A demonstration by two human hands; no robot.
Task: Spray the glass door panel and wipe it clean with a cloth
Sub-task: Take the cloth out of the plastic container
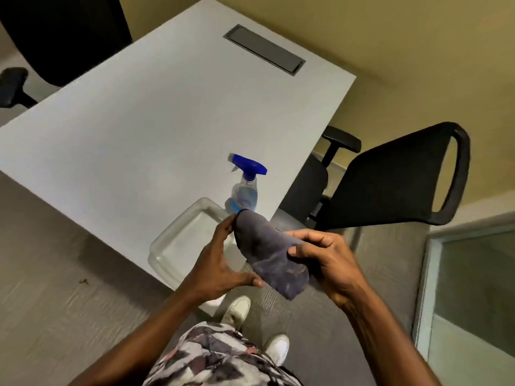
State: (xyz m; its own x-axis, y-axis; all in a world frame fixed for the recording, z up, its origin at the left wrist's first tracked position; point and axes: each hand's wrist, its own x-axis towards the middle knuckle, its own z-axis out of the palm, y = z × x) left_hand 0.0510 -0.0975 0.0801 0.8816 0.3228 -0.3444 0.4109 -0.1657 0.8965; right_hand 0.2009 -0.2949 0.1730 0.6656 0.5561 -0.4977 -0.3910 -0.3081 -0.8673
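The person stands at the corner of a pale worktop (117, 129) with both hands raised over its near edge. A dark grey-blue cloth (271, 252) is held between them, above the worktop corner and clear of its surface. The right hand (331, 260) pinches the cloth's right side, thumb on top and fingers (312, 235) curled over the fold. The left hand (220, 263) has its fingers spread, the tips touching the cloth's upper end and the thumb pressed against its lower edge. The cloth appears soft and limp; it drapes into a rolled fold and would likely be light, easy to bunch and unlikely to slip. Faint pale marks show near its lower end; whether these are dust or wear cannot be determined. A spray bottle (243, 190) with a blue trigger head stands upright on the worktop just behind the cloth, beside a clear plastic tray (167, 240). The bottle's clear body shows pale blue liquid, so it is judged moderately light, rigid and possibly slick; the neck below the trigger seems the soundest place to take hold. A glass panel (473, 296) in a pale frame shows at the lower right, near a black chair (390, 190). Neither spraying nor wiping is under way.
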